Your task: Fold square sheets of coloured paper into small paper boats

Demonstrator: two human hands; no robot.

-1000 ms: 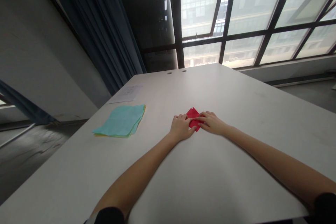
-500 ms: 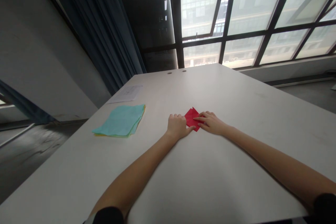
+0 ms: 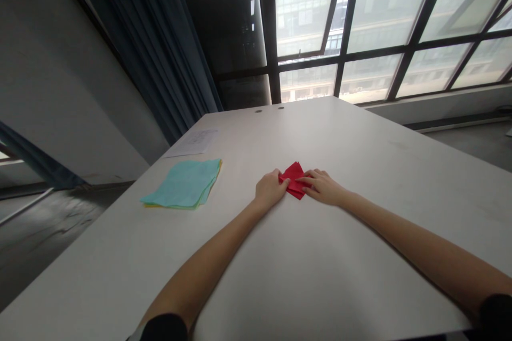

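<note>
A small folded piece of red paper [image 3: 295, 171] lies on the white table between my hands, with layered edges showing at its near corner. My left hand [image 3: 270, 186] grips its left corner, the thumb on top and the fingers curled behind it. From the other side, my right hand [image 3: 322, 186] rests on the paper's right part, its fingers stretched out and pressing the sheet down. The right fingertips cover that corner of the paper.
Left of my hands lies a stack of light blue sheets [image 3: 186, 184] with yellow edges beneath. Behind it is a printed white paper [image 3: 192, 143]. The white table [image 3: 320, 261] reaches toward the windows, and a dark blue curtain [image 3: 160, 48] hangs at the back left.
My left thumb has moved up from the table onto the red paper's left corner, and the left fingers have closed on it. The paper's top outline has shifted slightly. My right hand stays put.
</note>
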